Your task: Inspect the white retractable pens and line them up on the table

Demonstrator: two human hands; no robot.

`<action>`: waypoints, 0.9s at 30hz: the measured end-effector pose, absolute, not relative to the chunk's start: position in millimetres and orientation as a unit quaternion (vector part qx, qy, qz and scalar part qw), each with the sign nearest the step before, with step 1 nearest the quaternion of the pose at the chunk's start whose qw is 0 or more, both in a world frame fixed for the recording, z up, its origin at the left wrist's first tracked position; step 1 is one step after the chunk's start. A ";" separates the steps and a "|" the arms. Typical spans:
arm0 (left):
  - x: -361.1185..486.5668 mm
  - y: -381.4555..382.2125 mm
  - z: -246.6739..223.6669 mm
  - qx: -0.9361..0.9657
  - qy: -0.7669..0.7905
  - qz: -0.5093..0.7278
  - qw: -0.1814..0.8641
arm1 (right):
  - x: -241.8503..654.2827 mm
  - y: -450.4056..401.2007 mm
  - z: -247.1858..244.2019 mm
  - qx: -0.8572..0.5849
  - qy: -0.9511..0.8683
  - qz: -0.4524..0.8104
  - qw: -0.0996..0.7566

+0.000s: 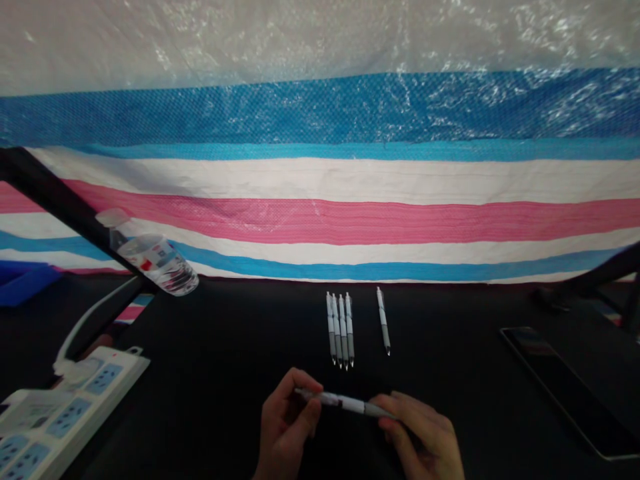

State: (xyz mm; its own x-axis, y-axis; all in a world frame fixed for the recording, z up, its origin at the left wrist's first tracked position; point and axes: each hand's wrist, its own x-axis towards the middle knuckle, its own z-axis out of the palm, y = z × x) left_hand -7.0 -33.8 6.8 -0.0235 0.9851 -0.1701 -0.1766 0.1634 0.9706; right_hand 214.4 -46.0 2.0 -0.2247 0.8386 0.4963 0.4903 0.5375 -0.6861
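Note:
A white and grey pen (353, 404) is held level between both hands, low in the head view. My left hand (287, 420) pinches its clip end between thumb and forefinger. At the grey grip end, my right hand (423, 430) is closed with its fingertips around the tip, which they hide. Just beyond the hands, several matching pens (343, 330) lie side by side on the black table (225, 373), tips toward me. One more single pen (383, 321) rests apart to their right.
On the left lie a white power strip (75, 407) with a plug in it and a tilted water bottle (160, 261). A black phone (565, 387) lies at the right. Behind the table hangs a striped plastic sheet (320, 220). A blue tray (25, 283) shows far left.

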 end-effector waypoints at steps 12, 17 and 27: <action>-6.2 -36.9 6.4 0.379 0.502 0.513 0.585 | 217.2 -54.9 -16.6 -0.428 -0.775 0.092 0.455; -6.1 -35.9 6.2 0.372 0.510 0.516 0.579 | 214.7 -51.3 -10.9 -0.419 -0.783 0.102 0.449; -4.5 -33.3 11.9 0.391 0.521 0.512 0.560 | 217.4 -40.2 5.2 -0.474 -0.761 0.188 0.401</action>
State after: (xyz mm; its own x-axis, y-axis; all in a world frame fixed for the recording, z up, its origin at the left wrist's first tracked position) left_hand -4.5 -33.3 11.9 -0.0678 0.9807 -0.1832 -0.1653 0.1701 0.9715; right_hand 217.4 -40.2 5.2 -0.2293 0.8724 0.4317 0.5712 0.4797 -0.6660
